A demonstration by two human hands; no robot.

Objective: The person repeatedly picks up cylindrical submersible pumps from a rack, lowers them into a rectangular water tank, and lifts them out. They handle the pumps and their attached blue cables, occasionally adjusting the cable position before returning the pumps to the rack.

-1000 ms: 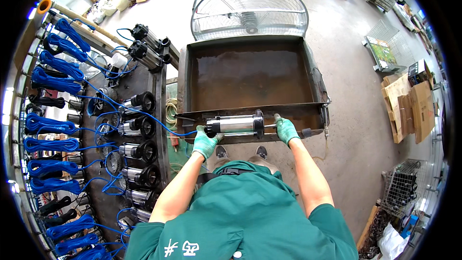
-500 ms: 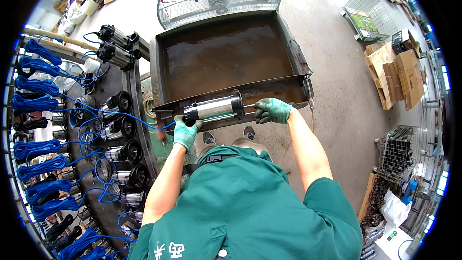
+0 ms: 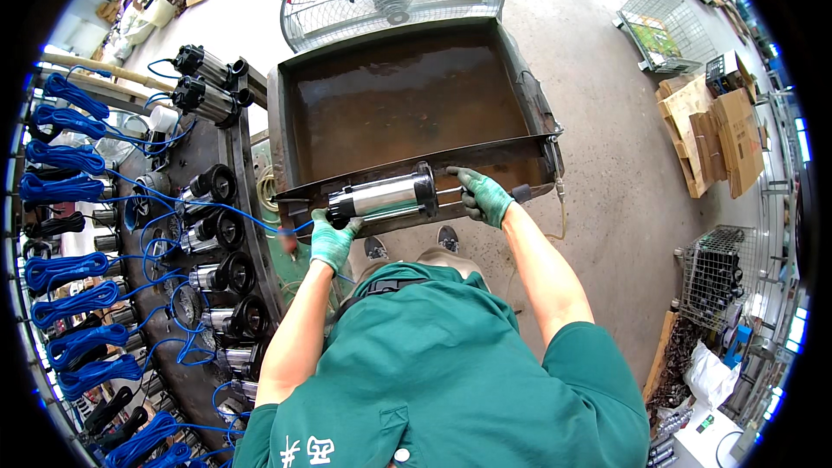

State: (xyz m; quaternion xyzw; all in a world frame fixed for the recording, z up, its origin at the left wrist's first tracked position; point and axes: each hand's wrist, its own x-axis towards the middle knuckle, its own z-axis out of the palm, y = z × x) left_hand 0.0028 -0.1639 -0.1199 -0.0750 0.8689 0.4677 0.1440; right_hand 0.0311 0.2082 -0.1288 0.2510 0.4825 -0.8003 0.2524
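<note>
- Since half a second ago, the steel cylinder pump (image 3: 382, 197) is tilting further, its left end dropping toward the tank's near rim while the right end is riding higher.
- Left hand (image 3: 332, 238) is cupping the pump's lower left end from beneath, fingers closed on it; right hand (image 3: 482, 195) is closing around the dark handle at the right end.
- Centre frame, the pump is hanging just over the near rim of the rusty water tank (image 3: 282, 134).
- Judging by its polished metal body, it is probably heavy, rigid and slippery when wet; gripping both ends suits it.
- Gloves are hiding the fingertips, and the blue cable's (image 3: 269, 224) attachment is hard to make out.
</note>
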